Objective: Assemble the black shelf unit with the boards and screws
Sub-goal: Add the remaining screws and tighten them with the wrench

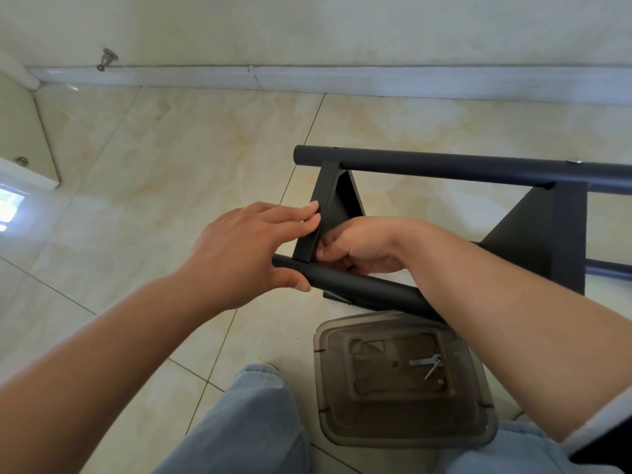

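The black shelf (533,230) lies on its side on the tiled floor (171,165). The left hand (239,248) rests straight fingers on an end board (318,213), thumb against the near tube (359,289). The right hand (359,248) pinches that board's lower end (what its fingertips hold is hidden). A tub (403,381) with screws (427,366) sits near the knees.

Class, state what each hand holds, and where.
Left hand: fingertips on the end board's edge, thumb under the near tube. Right hand's grip cannot be told.
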